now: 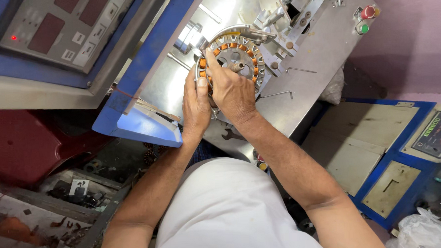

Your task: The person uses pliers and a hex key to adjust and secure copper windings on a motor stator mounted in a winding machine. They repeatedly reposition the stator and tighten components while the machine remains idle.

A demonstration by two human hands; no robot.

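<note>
Both forearms outstretched, left hand (196, 102) and right hand (231, 89) (fingers curled) on stator (237, 56)

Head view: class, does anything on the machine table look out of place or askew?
Mildly. Two hex keys and a spanner lie loose on the steel table beside the stator that both hands grip. Nothing looks spilled or damaged.
</note>
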